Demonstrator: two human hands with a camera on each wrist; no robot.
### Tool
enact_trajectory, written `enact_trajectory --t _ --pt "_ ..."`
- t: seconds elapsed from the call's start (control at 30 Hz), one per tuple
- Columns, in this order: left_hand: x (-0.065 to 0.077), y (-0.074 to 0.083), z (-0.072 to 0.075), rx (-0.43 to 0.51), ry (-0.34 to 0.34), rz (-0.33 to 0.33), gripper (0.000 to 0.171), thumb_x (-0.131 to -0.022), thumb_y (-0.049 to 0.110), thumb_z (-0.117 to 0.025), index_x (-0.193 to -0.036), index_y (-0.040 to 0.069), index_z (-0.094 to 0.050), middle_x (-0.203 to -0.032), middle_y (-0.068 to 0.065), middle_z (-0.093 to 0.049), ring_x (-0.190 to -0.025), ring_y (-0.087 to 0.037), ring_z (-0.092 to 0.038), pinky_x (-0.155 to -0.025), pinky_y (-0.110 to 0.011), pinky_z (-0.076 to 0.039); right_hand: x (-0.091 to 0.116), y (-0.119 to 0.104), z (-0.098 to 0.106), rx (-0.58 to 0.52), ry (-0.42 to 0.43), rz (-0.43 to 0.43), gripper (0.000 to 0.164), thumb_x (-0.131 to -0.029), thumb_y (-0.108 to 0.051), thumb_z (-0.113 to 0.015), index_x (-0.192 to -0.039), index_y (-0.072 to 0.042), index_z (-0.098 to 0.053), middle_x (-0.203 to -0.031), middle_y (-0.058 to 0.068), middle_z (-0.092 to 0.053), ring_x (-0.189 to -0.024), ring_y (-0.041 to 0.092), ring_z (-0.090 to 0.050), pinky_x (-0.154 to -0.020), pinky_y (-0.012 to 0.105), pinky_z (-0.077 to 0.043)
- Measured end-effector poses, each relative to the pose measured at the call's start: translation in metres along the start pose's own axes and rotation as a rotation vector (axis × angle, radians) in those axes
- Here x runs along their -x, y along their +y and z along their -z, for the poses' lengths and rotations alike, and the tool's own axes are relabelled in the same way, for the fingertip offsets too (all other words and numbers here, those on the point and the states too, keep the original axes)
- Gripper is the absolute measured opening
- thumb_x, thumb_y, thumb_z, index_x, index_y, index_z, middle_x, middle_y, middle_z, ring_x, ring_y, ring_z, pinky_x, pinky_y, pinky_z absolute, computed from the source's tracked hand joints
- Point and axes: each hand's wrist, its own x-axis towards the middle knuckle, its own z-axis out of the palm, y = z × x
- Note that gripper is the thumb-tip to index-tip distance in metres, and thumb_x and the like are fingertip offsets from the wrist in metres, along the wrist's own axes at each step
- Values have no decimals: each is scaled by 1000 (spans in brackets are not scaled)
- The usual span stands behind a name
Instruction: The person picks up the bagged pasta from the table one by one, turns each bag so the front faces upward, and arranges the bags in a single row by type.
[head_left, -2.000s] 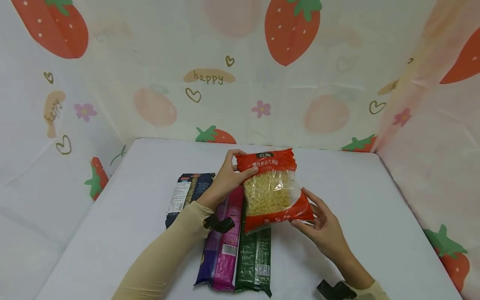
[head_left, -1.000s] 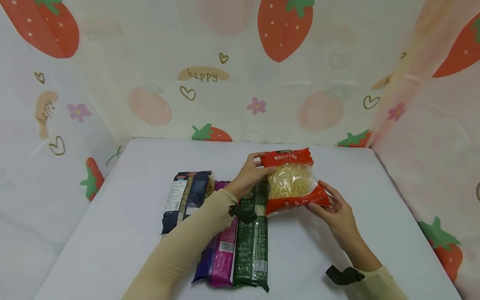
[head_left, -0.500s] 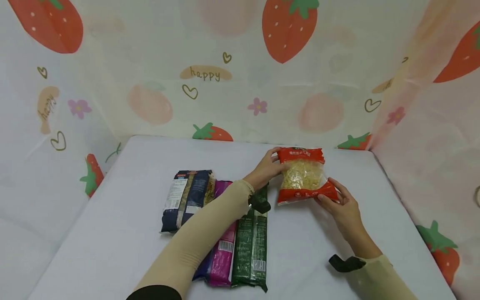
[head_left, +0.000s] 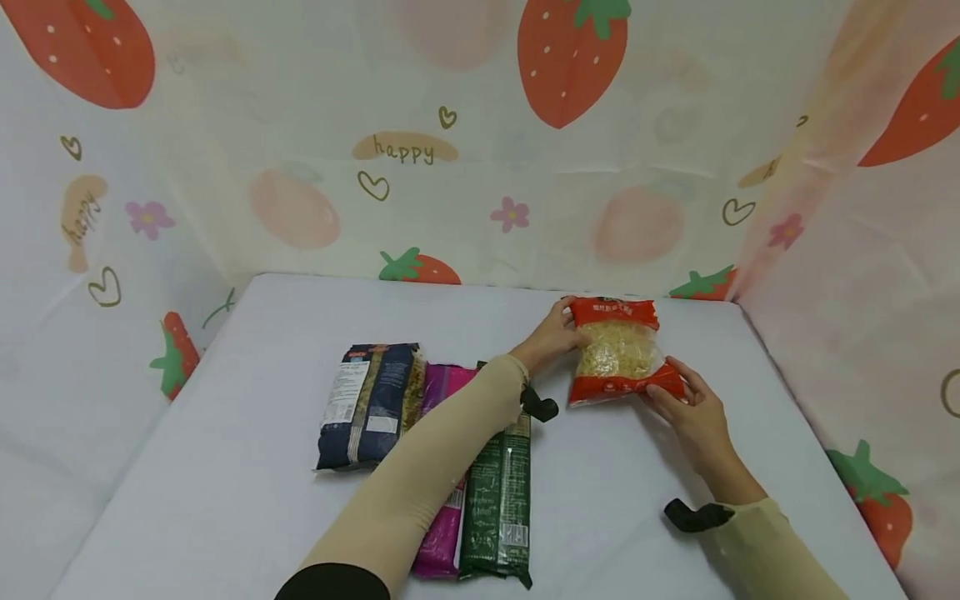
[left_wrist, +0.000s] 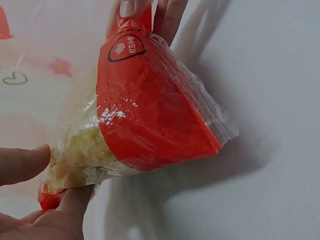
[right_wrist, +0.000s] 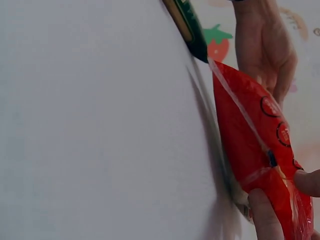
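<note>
At the left, a dark blue packet [head_left: 367, 407] with a white label lies flat on the white table [head_left: 210, 483]. Just beside it, to the right, is a purple and pink packet [head_left: 438, 550], lying lengthwise; its middle is hidden behind the left sleeve [head_left: 416, 475], which crosses over it. Next is a green packet [head_left: 495, 508], side by side with the pink one, its upper part largely covered by the same arm. A black strap [head_left: 540, 405] shows near the left cuff.

The left hand [head_left: 553, 340] grips the upper left corner of a red and clear pasta bag [head_left: 618, 352], thumb on the front and fingers behind. The bag is over the far right part of the table, to the right of the green packet and apart from it, its pale yellow pasta visible through the clear middle. It is tilted, and a shadow falls on the table beside it; whether any edge touches the table cannot be told.

At the right, the right hand [head_left: 697, 421] pinches the bag's lower right corner between thumb and fingers. The right sleeve [head_left: 772, 550] also carries a black strap.
</note>
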Motion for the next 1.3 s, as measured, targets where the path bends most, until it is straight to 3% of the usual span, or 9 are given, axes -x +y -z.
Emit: enact_trajectory --t 0.23,0.37,0.6,0.8,1.0,1.17,1.3 --pt "-13 3 -15 -52 -21 -32 96 -100 -2 -68 -174 17 -11 -177 -18 -20 -163 -30 -24 -127 -45 -33 -8 -2 11 -20 23 -9 86 -100 -21 -79 -171 -26 -31 -179 8 -19 -156 20 -34 -96 21 -56" --pt "-16 2 -20 -41 -38 -30 97 -99 -9 -65 -174 16 -9 -178 -17 -18 -164 -30 -20 -130 -45 -28 -11 0 18 -34 11 29 84 -101 -16 -77 -171 -22 -31 -180 7 -16 -155 17 -35 -95 20 -57" --pt "-16 -4 -26 -32 -47 -53 96 -96 -17 -60 -173 12 -9 -178 -20 -14 -165 -27 -16 -130 -40 -26 -14 8 24 97 51 53 82 -102 -22 -77 -171 -21 -33 -178 8 -23 -155 15 -35 -91 13 -55" --pt "-20 -8 -24 -56 -49 -77 96 -94 -18 -56 -173 11 -9 -179 -16 -15 -165 -27 -18 -130 -40 -26 -16 6 22 80 42 60 83 -102 -23 -77 -171 -22 -32 -179 7 -20 -156 20 -35 -94 16 -55" --pt "-19 -12 -15 -131 -93 -74 91 -99 -15 -57 -173 9 -10 -179 -16 -15 -164 -28 -18 -130 -39 -27 -17 6 23 339 80 54 86 -103 -41 -75 -172 -23 -28 -178 7 -20 -163 29 -21 -91 4 -47" --pt "-18 -15 -9 -84 -104 -95 93 -96 -18 -62 -172 5 -14 -179 -15 -16 -164 -26 -19 -130 -37 -25 -17 8 25 413 85 62 88 -102 -46 -74 -173 -26 -26 -176 12 -27 -158 31 -31 -85 4 -47" --pt "-15 -17 -4 -139 -77 -75 84 -101 -8 -65 -171 4 -19 -178 -14 -21 -163 -24 -24 -129 -35 -28 -18 6 25 486 85 67 88 -102 -48 -73 -173 -27 -26 -174 15 -30 -155 32 -35 -89 8 -45"
